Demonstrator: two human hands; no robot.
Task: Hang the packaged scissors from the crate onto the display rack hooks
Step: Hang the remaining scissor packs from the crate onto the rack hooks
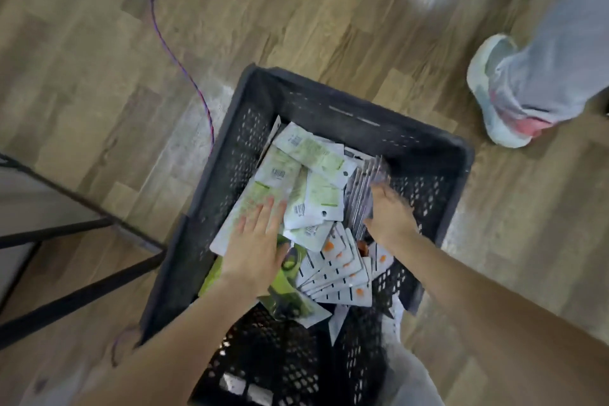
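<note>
- Crate (pixel 329 102), black and perforated, sits on a wooden floor (pixel 99 43), seen from above.
- Packaged scissors (pixel 316 201) lie heaped inside the crate, white card backs up, some fanned out with orange marks.
- Left hand (pixel 257 241) rests flat on the packs, fingers straight and spread.
- Right hand (pixel 389 211) curls its fingers around an upright stack of packs (pixel 362 184) by the crate's right wall.
- Another person's shoe (pixel 494 89) stands nearby.

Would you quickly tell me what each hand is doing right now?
Left hand: open, fingers flat on the green-printed packages.
Right hand: gripping the upright stack of packages.
</note>
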